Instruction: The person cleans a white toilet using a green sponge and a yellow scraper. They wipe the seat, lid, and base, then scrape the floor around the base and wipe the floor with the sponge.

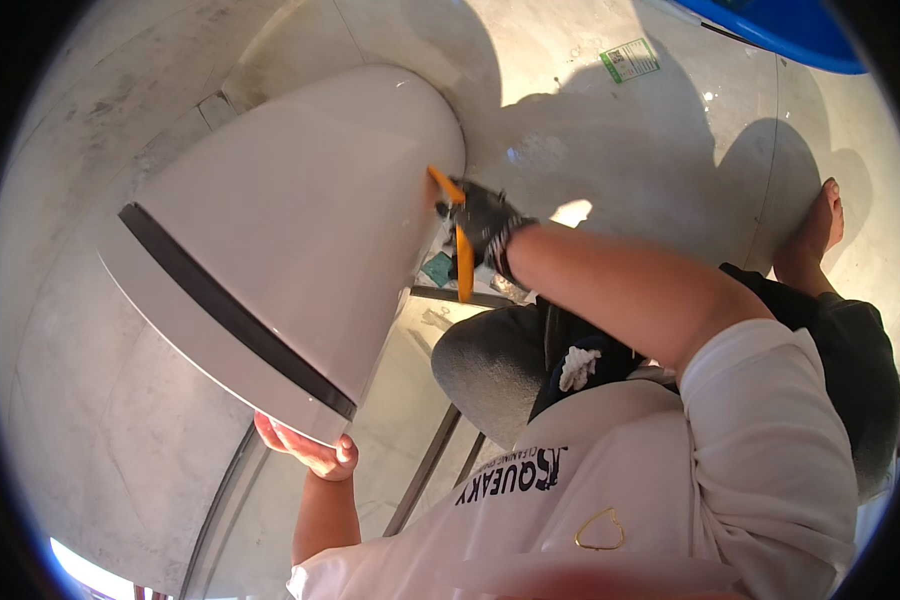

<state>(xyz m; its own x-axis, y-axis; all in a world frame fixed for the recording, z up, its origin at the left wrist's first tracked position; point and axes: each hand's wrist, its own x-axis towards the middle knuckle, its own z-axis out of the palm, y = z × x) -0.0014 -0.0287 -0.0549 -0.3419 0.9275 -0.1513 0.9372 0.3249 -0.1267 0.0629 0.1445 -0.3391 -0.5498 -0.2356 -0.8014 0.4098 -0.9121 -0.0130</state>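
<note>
A large glossy white fixture (270, 200), rounded at its far end and shaped like a tankless toilet, takes up the middle left. A black band (235, 310) crosses its near end. My bare left hand (315, 452) grips that end's lower edge, thumb apart and fingers partly tucked beneath it. In a dark glove, my right hand (485, 225) is closed around a thin orange tool (465, 262), perhaps a scraper. The tool's upper end meets or nearly meets the fixture's right side. Motion blurs this hand slightly, and the tool's middle is hidden by the fingers.
Pale, marble-like tiles (80, 330) with dark smudges surround the fixture. A green-edged label (630, 61) lies on the floor at the upper right, below a blue tub's rim (800, 30). My bent knee (485, 365) and bare foot (815, 235) are close by. Small scraps (437, 268) lie beyond my glove.
</note>
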